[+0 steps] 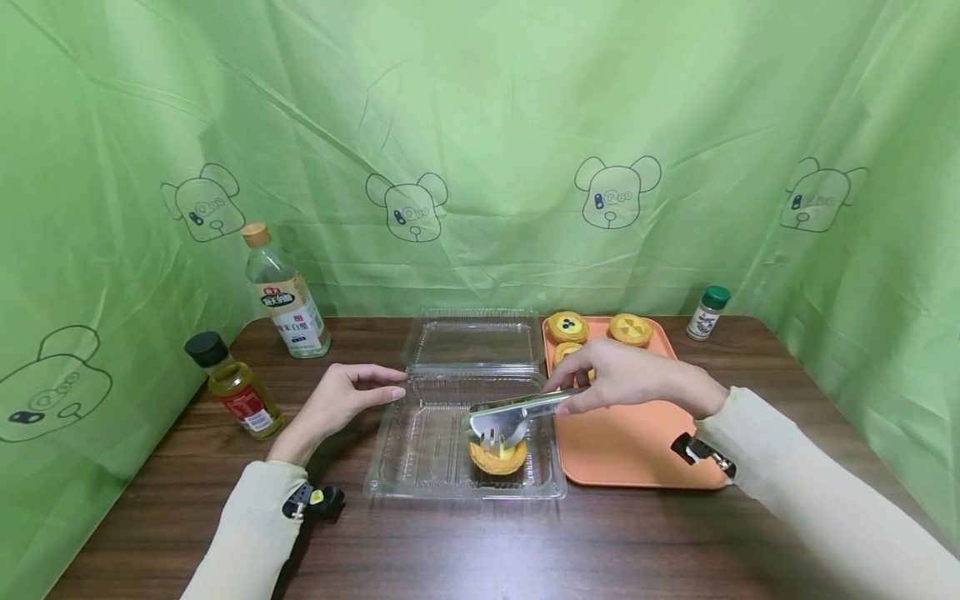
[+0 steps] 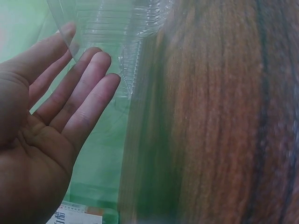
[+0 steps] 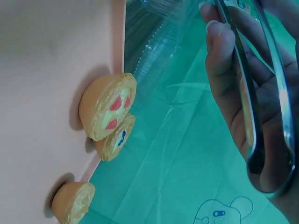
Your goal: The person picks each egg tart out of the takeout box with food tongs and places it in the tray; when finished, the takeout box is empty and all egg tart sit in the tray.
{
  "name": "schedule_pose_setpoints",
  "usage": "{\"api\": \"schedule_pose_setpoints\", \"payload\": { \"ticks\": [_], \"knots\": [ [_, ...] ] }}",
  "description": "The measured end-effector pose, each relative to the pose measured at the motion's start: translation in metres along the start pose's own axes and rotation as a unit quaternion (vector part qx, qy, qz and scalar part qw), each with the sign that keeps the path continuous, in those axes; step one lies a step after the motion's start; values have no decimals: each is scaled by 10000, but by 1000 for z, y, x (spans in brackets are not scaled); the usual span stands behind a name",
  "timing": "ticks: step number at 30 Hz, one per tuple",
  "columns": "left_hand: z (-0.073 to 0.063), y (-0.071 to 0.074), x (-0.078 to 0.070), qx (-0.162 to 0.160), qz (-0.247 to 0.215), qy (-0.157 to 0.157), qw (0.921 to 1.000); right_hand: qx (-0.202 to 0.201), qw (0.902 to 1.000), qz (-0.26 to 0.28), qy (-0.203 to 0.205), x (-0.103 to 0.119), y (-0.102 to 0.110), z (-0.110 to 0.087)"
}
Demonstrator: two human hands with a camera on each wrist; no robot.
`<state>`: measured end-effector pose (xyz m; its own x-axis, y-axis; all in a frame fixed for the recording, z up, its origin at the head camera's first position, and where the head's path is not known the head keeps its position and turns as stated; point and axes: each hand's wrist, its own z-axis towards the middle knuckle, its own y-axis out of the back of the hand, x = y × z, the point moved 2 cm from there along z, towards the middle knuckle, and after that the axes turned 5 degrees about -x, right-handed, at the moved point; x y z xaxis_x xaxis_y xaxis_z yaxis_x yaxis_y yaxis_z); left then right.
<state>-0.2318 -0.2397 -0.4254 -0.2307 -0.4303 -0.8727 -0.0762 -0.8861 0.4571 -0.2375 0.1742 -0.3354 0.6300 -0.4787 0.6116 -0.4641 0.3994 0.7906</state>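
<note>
My right hand [image 1: 618, 375] grips metal tongs [image 1: 517, 412]; in the right wrist view both tong arms [image 3: 250, 102] run along the palm. The slotted tong ends are at an egg tart [image 1: 498, 460] in the front part of a clear plastic clamshell box [image 1: 420, 450], whose lid [image 1: 476, 343] lies open at the back. They overlap the tart's yellow top. My left hand [image 1: 345, 404] is at the box's left edge, thumb and index fingertip right at the rim. Its fingers [image 2: 88, 105] are nearly straight in the left wrist view.
An orange tray [image 1: 630, 454] right of the box holds tarts, one with red pieces [image 3: 112, 107], one with dark berries [image 1: 567, 326] and one with pale wedges [image 1: 630, 330]. A vinegar bottle [image 1: 292, 312] and an oil bottle [image 1: 243, 396] stand left; a green-capped shaker [image 1: 707, 315] stands back right.
</note>
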Motion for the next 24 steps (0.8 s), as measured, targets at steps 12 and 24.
{"api": "schedule_pose_setpoints", "payload": {
  "ticks": [12,24],
  "knots": [
    [0,1,0,-17,46,43,10000,-485,9986,-157,-130,-2,19,-17],
    [1,0,2,-1,2,18,10000,-983,9932,-68,-614,-9,37,-45]
  ]
}}
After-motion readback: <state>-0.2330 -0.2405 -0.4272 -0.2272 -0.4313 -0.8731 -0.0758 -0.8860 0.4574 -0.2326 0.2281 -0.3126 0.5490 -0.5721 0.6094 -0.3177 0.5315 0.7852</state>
